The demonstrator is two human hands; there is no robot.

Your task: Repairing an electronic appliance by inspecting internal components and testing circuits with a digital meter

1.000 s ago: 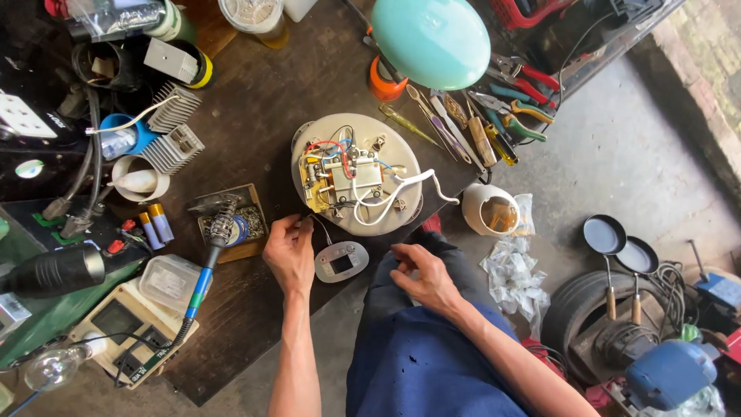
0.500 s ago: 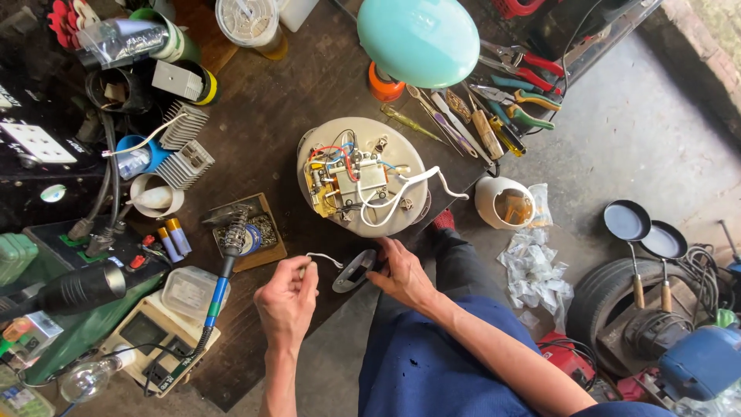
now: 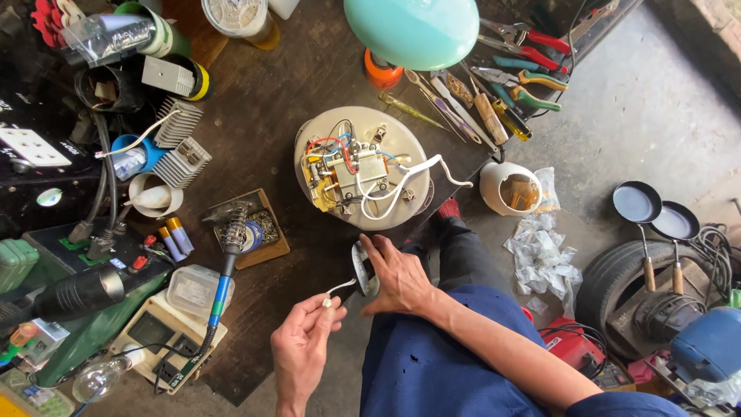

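L hand (image 3: pixel 302 347) off the table's near edge, thumb & forefinger pinched on a thin white wire (image 3: pixel 340 288). R hand (image 3: pixel 400 279) at near edge, fingers wrapped on small grey oval part (image 3: pixel 360 268), just below round opened appliance base (image 3: pixel 361 167).

Round appliance base (image 3: pixel 363 166) sits mid-desk (image 3: pixel 270 100), its circuit board on top. Behind it, the dome lid (image 3: pixel 413 29). To its right, pliers and screwdrivers (image 3: pixel 494 85) lie in a row. Left of it, the soldering iron (image 3: pixel 228 262) rests on its stand, with the heat sinks (image 3: pixel 181 143) further back. The multimeter (image 3: pixel 158 340) lies at the near-left corner. Right hand (image 3: pixel 397 278) is at the desk's near edge on a small part (image 3: pixel 363 266); left hand (image 3: pixel 305 347) is nearer in, pinching a wire (image 3: pixel 338 289) that runs to that part. Off the desk to the right, two pans (image 3: pixel 656 216) lie on a tyre (image 3: pixel 617 270) on the floor.
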